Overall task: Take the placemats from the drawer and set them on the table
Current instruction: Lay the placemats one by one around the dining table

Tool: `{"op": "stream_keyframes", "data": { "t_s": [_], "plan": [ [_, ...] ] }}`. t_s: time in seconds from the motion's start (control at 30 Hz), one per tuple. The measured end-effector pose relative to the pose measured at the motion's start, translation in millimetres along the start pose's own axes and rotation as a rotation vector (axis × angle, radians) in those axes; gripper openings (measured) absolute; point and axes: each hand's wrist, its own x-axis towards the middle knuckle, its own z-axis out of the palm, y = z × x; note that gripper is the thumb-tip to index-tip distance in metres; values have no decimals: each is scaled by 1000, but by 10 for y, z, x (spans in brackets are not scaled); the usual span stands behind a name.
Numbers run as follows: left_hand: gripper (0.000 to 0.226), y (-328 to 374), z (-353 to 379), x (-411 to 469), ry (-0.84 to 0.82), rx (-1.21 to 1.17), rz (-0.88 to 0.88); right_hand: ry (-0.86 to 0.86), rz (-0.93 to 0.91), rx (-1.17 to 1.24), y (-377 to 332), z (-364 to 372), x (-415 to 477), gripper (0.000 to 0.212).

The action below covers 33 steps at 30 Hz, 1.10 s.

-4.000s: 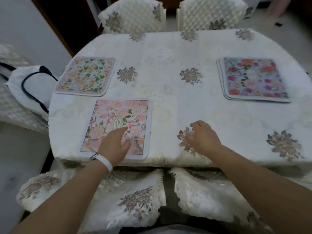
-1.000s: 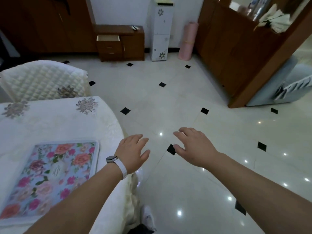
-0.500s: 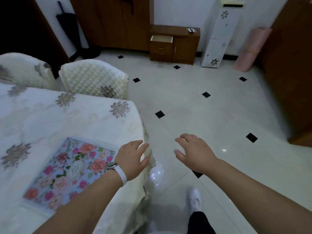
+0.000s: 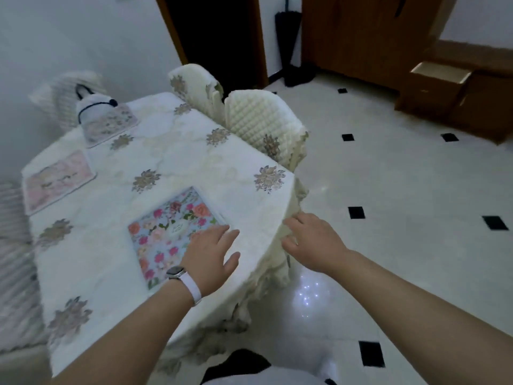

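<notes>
The left hand (image 4: 211,257) is flat and wide, fingers straight and a little spread, holding nothing; it lies over the table (image 4: 236,173), and whether the palm touches the cloth cannot be told; a watch (image 4: 176,272) on a white band sits at its wrist. The blue placemat (image 4: 166,232), with its red and orange flowers, lies flat on the table just to the left of this hand, and the hand covers its nearest right-hand part. The right hand (image 4: 313,243) is also loose and wide, with nothing in it; it is off the table's rounded edge, its fingertips next to the hanging cloth, apart from the left hand, with the table's rim between the two.

Well beyond the left hand and further left lies a pink placemat (image 4: 58,182), flat near the far left edge of the table; past that lies a third placemat (image 4: 111,122), pale and flowered, with a white bag (image 4: 91,105) with dark trim beside it or on its far corner, the blur hides which. Two quilted chairs (image 4: 266,120) stand at the table's far side, ahead of both hands. Far ahead and to the right of the right hand, across the tiled floor (image 4: 388,176), a drawer (image 4: 438,75) stands pulled out of a low wooden cabinet (image 4: 477,107); a dark umbrella (image 4: 288,37) stands against the wall further left.
</notes>
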Motion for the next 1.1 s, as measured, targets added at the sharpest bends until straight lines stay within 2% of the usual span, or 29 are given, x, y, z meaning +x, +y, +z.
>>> {"op": "stream_keyframes", "data": {
  "t_s": [0.1,0.23,0.43,0.6,0.8,0.97,1.1],
  "plan": [
    [48,-161,-162,-280,47,50,-148,-52,-139,-9,-176,49,221,51],
    [51,-392,-186,-600,-19,63,-335,-110,-237,-27,-381,140,432,51],
    [51,-717,-124,-798,-56,88,-422,-168,-333,-85,-550,276,719,50],
    [52,-1105,-21,-682,-35,59,-500,-170,-348,-141,-645,294,1091,50],
    [56,-1557,313,-543,-26,-96,-601,-197,-357,-308,-794,356,1543,48],
    [60,-1915,489,-562,16,-188,-672,-244,-318,-354,-932,485,1797,46],
    [50,-2130,583,-619,-19,-307,-830,-309,-287,-367,-1047,629,1958,45]
  ]
}}
